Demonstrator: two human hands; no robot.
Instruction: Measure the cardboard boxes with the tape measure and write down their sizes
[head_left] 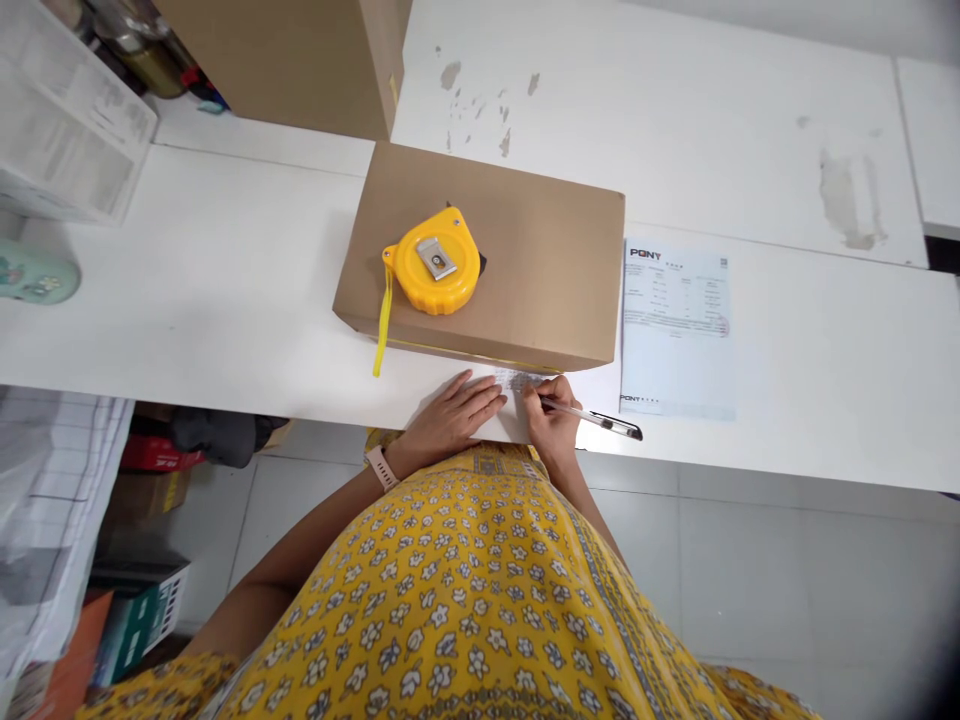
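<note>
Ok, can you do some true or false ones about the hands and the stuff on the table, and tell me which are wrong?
1. The right hand holds a pen. True.
2. The yellow tape measure is under the box. False: it lies on top.
3. The pale wristband is on the right wrist. False: it is on the left.
4. The left hand holds no pen. True.
5. The PONY sheet lies to the right of the box. True.
</note>
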